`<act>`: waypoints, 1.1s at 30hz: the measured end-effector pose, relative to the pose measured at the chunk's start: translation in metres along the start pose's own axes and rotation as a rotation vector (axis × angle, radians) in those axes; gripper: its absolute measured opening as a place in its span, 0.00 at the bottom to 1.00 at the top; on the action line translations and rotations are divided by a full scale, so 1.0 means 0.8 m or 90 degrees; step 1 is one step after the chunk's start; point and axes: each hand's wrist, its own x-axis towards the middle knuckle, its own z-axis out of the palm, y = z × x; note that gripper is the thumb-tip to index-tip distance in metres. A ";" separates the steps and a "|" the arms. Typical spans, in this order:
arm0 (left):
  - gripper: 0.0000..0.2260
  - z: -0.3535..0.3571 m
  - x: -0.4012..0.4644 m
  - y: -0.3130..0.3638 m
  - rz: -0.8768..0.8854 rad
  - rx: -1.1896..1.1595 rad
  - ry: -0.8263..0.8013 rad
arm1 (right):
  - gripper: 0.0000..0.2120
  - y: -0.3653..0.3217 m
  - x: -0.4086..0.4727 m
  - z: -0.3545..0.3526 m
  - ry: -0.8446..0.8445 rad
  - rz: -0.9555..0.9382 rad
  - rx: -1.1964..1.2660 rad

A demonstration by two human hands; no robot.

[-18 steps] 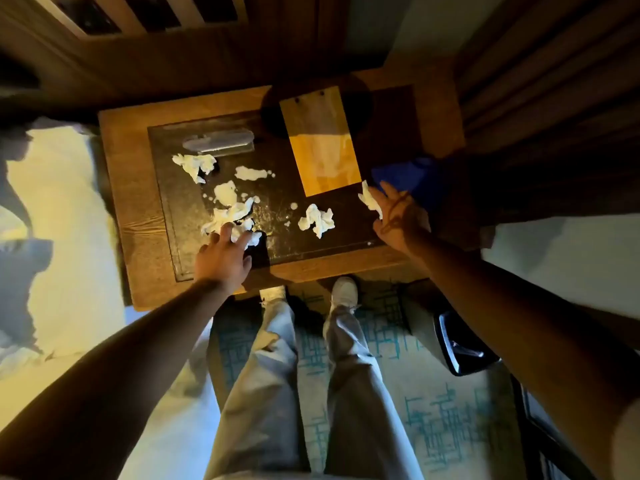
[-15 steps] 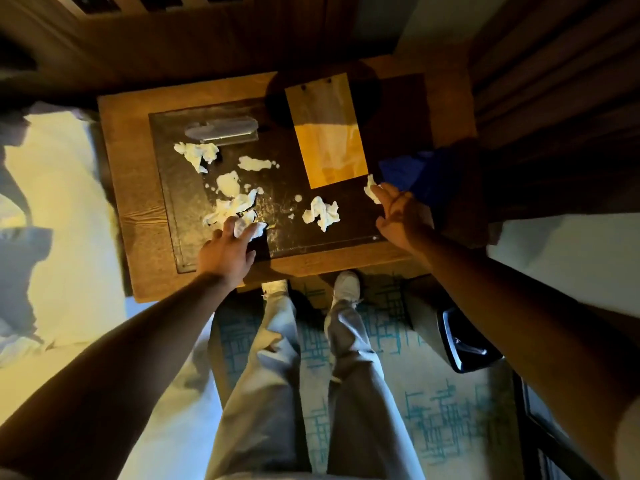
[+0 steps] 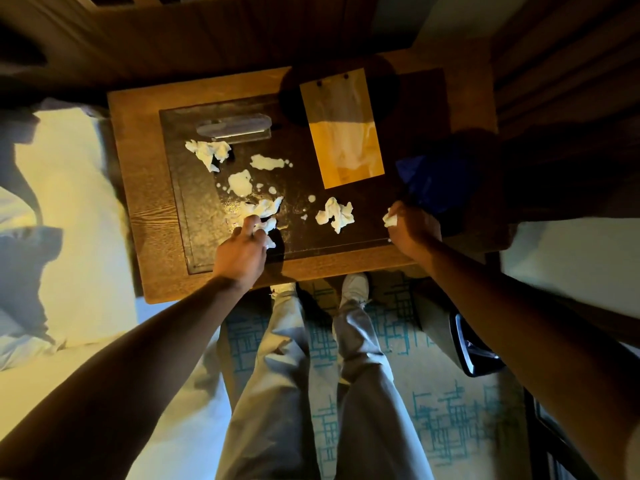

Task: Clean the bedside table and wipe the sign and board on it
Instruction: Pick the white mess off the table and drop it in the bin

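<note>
A wooden bedside table carries a dark glass top strewn with several crumpled white tissue scraps. My left hand reaches onto the near pile of tissue, its fingers curled into the scraps. My right hand grips a small tissue wad at the right front of the glass. Another wad lies between the hands. A clear acrylic sign lies at the back left. A yellow board lies at the back centre.
A blue cloth sits on the table's right side in shadow. A white bed borders the table on the left. A dark bin stands on the patterned carpet at my right; my legs and shoes are below the table's front edge.
My right hand's fingers have curled round the tissue wad they were touching. My left hand has pushed further into the near pile and curled onto it.
</note>
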 end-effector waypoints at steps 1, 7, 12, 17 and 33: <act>0.09 -0.002 -0.003 0.001 0.000 -0.016 0.017 | 0.13 -0.002 -0.001 -0.001 0.016 0.023 0.036; 0.09 0.003 -0.028 0.011 -0.008 -0.128 0.073 | 0.13 -0.040 -0.022 -0.010 0.158 -0.041 0.179; 0.08 0.019 -0.039 -0.004 -0.047 -0.191 0.052 | 0.12 -0.082 -0.025 0.002 0.119 -0.180 0.122; 0.07 0.015 -0.035 -0.017 -0.072 -0.246 0.088 | 0.15 -0.100 -0.013 0.024 0.061 -0.149 0.019; 0.32 -0.006 0.025 -0.059 0.004 0.005 -0.051 | 0.18 -0.078 -0.040 0.044 0.004 -0.032 0.062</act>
